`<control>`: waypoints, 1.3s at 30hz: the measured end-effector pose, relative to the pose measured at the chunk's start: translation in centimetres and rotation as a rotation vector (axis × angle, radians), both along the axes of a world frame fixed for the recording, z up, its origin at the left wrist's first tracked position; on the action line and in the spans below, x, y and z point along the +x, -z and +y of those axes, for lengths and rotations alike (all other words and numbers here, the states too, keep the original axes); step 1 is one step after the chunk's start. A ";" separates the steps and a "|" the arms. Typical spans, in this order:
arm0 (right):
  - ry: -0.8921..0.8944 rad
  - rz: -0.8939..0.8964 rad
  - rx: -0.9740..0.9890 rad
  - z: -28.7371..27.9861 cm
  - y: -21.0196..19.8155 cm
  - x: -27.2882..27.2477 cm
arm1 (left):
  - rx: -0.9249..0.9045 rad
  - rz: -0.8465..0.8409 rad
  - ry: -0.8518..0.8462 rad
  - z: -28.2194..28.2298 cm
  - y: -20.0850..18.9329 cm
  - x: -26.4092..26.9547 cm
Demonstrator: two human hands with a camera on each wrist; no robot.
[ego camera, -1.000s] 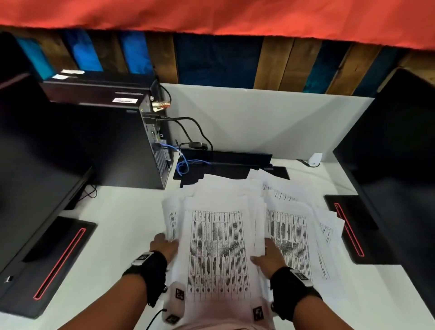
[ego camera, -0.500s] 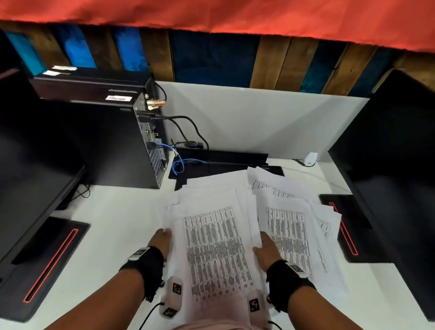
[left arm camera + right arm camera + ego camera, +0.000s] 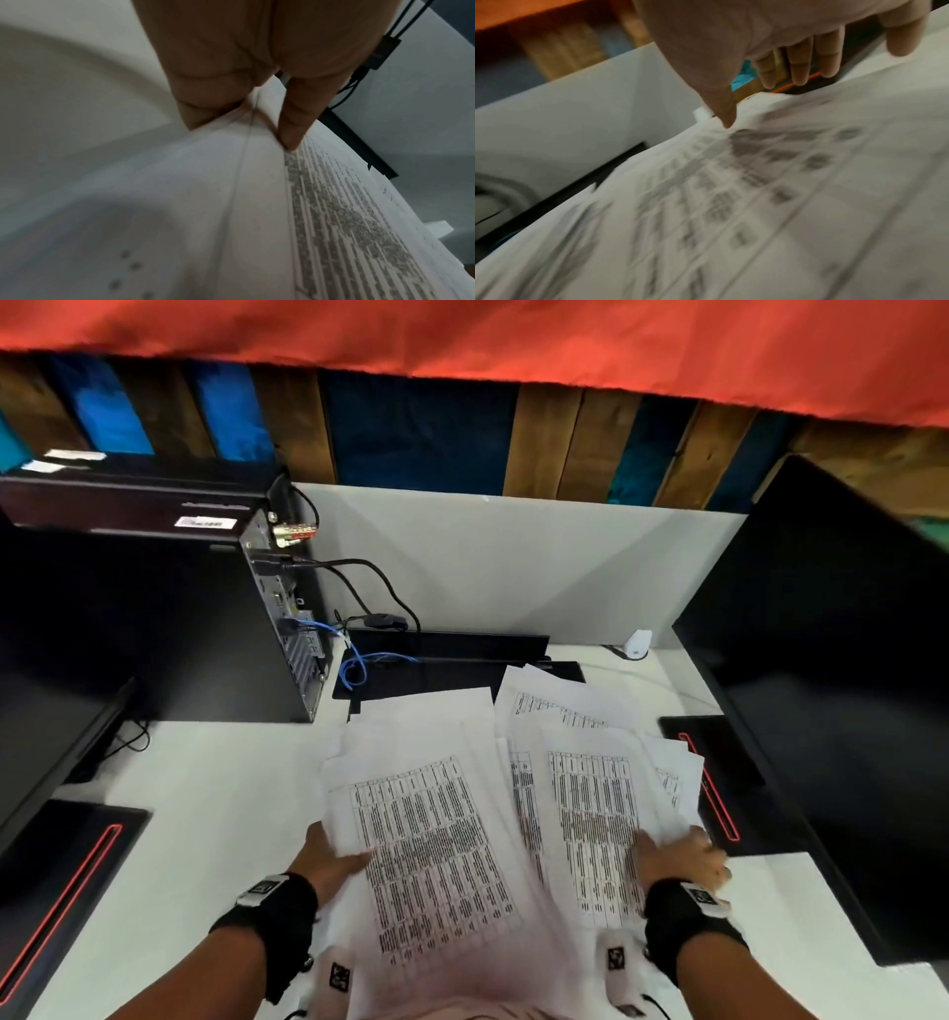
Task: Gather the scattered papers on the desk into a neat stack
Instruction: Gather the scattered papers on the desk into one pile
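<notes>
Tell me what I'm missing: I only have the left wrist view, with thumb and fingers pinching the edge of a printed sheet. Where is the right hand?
Observer: The right hand, fingers relaxed, is at the right edge of the loose sheets, with its thumb touching them.
Reviewer: Is it all one stack?
Observer: No. The left hand holds a separate bundle beside those sheets.
Reviewer: Is anything under the far ends?
Observer: The far sheets overlap a black base plate.
</notes>
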State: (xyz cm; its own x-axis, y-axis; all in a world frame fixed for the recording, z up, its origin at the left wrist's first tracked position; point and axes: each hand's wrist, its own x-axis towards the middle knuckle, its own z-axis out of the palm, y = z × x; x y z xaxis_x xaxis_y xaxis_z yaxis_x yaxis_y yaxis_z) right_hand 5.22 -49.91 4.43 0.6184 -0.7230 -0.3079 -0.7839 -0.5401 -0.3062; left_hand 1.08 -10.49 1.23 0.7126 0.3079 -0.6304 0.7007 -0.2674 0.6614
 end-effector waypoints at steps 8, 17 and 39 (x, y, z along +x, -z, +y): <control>-0.054 -0.156 0.422 -0.8 1.0 -0.9 | -0.051 0.025 0.013 1.2 2.7 1.0; -0.162 -0.424 0.287 2.0 -3.4 -0.2 | 0.121 0.036 0.079 0.7 2.3 1.8; -0.323 -1.277 0.271 6.7 -21.1 1.6 | 0.072 0.073 0.099 0.5 1.2 1.8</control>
